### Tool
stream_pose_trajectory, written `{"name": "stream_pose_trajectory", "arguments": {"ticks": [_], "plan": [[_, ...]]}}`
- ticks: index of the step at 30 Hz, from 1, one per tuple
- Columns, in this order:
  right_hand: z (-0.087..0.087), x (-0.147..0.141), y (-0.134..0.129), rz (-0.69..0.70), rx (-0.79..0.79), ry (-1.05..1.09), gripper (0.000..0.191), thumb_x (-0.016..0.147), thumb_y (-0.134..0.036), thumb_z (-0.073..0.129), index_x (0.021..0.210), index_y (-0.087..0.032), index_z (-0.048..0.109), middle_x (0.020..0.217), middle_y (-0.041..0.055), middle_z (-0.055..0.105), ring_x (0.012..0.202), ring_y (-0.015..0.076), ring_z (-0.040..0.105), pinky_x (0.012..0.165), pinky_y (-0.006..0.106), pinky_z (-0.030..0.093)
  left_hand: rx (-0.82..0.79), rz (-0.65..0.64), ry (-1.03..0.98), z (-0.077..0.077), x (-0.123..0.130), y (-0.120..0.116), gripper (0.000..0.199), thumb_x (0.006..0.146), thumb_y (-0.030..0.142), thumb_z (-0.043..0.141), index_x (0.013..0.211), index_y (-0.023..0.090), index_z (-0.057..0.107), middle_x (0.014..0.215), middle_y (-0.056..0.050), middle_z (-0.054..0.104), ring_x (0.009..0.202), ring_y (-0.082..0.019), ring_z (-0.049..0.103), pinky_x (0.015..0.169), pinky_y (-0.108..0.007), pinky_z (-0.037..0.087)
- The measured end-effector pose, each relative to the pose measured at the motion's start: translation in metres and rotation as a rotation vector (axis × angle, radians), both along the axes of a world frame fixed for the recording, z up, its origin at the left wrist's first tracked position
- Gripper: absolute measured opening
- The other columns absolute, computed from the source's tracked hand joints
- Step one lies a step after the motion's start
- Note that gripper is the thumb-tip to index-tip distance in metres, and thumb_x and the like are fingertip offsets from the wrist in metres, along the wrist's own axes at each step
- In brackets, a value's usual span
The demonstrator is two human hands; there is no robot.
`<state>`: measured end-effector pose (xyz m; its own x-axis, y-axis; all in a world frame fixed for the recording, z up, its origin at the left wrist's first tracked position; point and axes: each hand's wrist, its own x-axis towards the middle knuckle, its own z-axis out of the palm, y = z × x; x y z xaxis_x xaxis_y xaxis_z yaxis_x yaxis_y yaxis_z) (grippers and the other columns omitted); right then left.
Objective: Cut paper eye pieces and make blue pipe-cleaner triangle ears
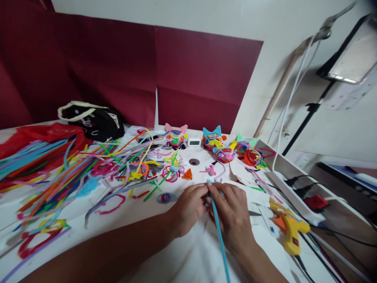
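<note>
Near the middle of the white table, my left hand [191, 206] and my right hand [232, 210] meet, fingers closed together. A light blue pipe cleaner [219, 236] is pinched at its top end by my right hand, and its long tail hangs toward the front edge. The fingertips of my left hand press close to that same end; what else lies between the fingers is hidden. Just left of my left hand rests a blue and purple coiled disc [167, 197]. An orange triangle [187, 174] lies beyond the hands.
Bundles of coloured pipe cleaners [59, 173] spread over the left side. Decorated cat-like balls [176, 135] and a small digital clock [194, 142] stand at the back. At right are a yellow glue gun [290, 228] and a power strip [303, 200] with cables.
</note>
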<state>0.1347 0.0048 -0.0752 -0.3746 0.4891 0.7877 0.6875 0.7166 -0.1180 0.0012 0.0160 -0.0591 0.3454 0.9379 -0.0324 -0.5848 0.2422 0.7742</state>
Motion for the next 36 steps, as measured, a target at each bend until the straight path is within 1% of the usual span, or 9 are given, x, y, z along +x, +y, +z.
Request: {"name": "stream_pose_trajectory", "arguments": {"ticks": [5, 9, 14, 18, 22, 26, 30, 33, 36], "plan": [[0.0029, -0.0053, -0.0033, 0.002, -0.057, -0.020, 0.040, 0.087, -0.014, 0.045, 0.127, -0.017, 0.046, 0.115, 0.0130, 0.054, 0.103, 0.0269, 0.046, 0.082, 0.045, 0.038, 0.009, -0.018, 0.000, -0.0018, -0.0033, 0.0039, 0.010, 0.072, 0.022, 0.058, 0.068, 0.015, 0.052, 0.068, -0.002, 0.052, 0.071, -0.014, 0.052, 0.068, -0.025, 0.042], [0.0009, -0.0063, -0.0025, -0.011, -0.097, -0.029, 0.042, 0.086, -0.012, 0.044, 0.128, -0.018, 0.045, 0.122, 0.0128, 0.050, 0.110, 0.0276, 0.044, 0.086, 0.047, 0.038, 0.025, -0.083, -0.054, -0.0011, -0.0051, 0.0056, 0.002, 0.071, 0.015, 0.055, 0.071, 0.014, 0.054, 0.073, -0.003, 0.056, 0.078, -0.015, 0.056, 0.071, -0.026, 0.043], [-0.0019, -0.0066, -0.0010, -0.016, -0.126, -0.045, 0.044, 0.085, -0.012, 0.044, 0.129, -0.016, 0.043, 0.127, 0.0133, 0.047, 0.115, 0.0276, 0.041, 0.090, 0.048, 0.037, 0.056, -0.139, -0.008, 0.0019, -0.0067, 0.0058, 0.011, 0.069, 0.012, 0.058, 0.079, 0.013, 0.060, 0.076, -0.005, 0.061, 0.082, -0.018, 0.059, 0.073, -0.027, 0.044], [-0.0037, -0.0058, -0.0010, 0.006, -0.164, -0.043, 0.046, 0.085, -0.012, 0.045, 0.130, -0.015, 0.042, 0.130, 0.0135, 0.044, 0.118, 0.0275, 0.038, 0.092, 0.048, 0.036, 0.053, -0.143, 0.025, 0.0038, -0.0055, 0.0058, 0.014, 0.070, 0.014, 0.058, 0.084, 0.013, 0.062, 0.079, -0.005, 0.062, 0.082, -0.018, 0.061, 0.074, -0.028, 0.044], [-0.0054, -0.0045, -0.0006, 0.038, -0.228, 0.002, 0.047, 0.085, -0.011, 0.043, 0.131, -0.018, 0.042, 0.132, 0.0119, 0.041, 0.121, 0.0265, 0.037, 0.095, 0.048, 0.036, 0.055, -0.122, 0.011, 0.0013, -0.0049, 0.0079, 0.017, 0.067, 0.014, 0.059, 0.084, 0.011, 0.062, 0.081, -0.006, 0.063, 0.084, -0.019, 0.060, 0.075, -0.028, 0.044], [-0.0036, -0.0037, -0.0002, 0.072, -0.305, 0.173, 0.043, 0.087, -0.015, 0.041, 0.129, -0.024, 0.045, 0.128, 0.0099, 0.045, 0.118, 0.0247, 0.042, 0.094, 0.046, 0.040, 0.083, -0.123, 0.058, -0.0037, -0.0068, 0.0104, 0.019, 0.068, 0.013, 0.057, 0.087, 0.011, 0.061, 0.082, -0.006, 0.062, 0.082, -0.018, 0.059, 0.070, -0.027, 0.045], [0.0001, -0.0026, 0.0010, 0.024, -0.451, 0.457, 0.031, 0.088, -0.029, 0.048, 0.117, -0.023, 0.055, 0.116, 0.0091, 0.054, 0.109, 0.0235, 0.050, 0.091, 0.042, 0.045, 0.133, -0.164, 0.136, -0.0030, -0.0067, 0.0090, 0.024, 0.074, 0.014, 0.053, 0.096, 0.012, 0.061, 0.085, -0.007, 0.062, 0.079, -0.017, 0.060, 0.070, -0.029, 0.047], [0.0010, -0.0013, 0.0037, 0.028, -0.674, 0.667, 0.031, 0.084, -0.039, 0.054, 0.110, -0.022, 0.057, 0.110, 0.0085, 0.057, 0.097, 0.0231, 0.056, 0.075, 0.036, 0.052, 0.140, -0.165, 0.233, 0.0000, -0.0054, 0.0065, 0.029, 0.076, 0.015, 0.051, 0.104, 0.013, 0.059, 0.089, -0.007, 0.062, 0.074, -0.017, 0.062, 0.071, -0.032, 0.050], [0.0020, -0.0011, 0.0064, 0.083, -0.866, 0.869, 0.037, 0.078, -0.044, 0.061, 0.104, -0.019, 0.058, 0.101, 0.0081, 0.061, 0.084, 0.0207, 0.060, 0.060, 0.030, 0.054, 0.145, -0.140, 0.319, 0.0006, -0.0049, 0.0052, 0.040, 0.076, 0.014, 0.049, 0.116, 0.016, 0.051, 0.091, -0.006, 0.060, 0.069, -0.016, 0.063, 0.068, -0.034, 0.052]]}}
